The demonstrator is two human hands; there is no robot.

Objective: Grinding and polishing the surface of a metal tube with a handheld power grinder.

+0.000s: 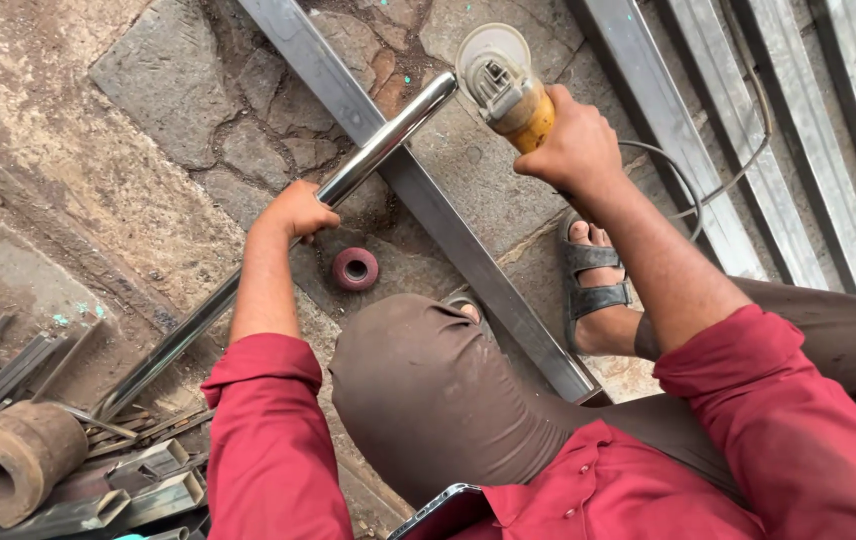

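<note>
My left hand (pixel 293 212) grips a long shiny round steel pipe (pixel 388 138) that runs diagonally from lower left to upper right. The pipe rests across a flat grey rectangular steel bar (pixel 448 225) lying on the stone floor. My right hand (pixel 573 145) holds a yellow angle grinder (pixel 503 85), its disc guard right next to the pipe's upper end. I am crouched, with my knee in brown trousers (pixel 428 390) between my red-sleeved arms.
A small dark red grinding wheel (pixel 355 268) lies on the floor under the pipe. Several long steel bars (pixel 708 120) lie at upper right, with the grinder's cable (pixel 683 190) looping over them. Scrap metal pieces and a rusty thick pipe stub (pixel 8 460) sit at lower left. My sandalled foot (pixel 593 275) stands beside the bar.
</note>
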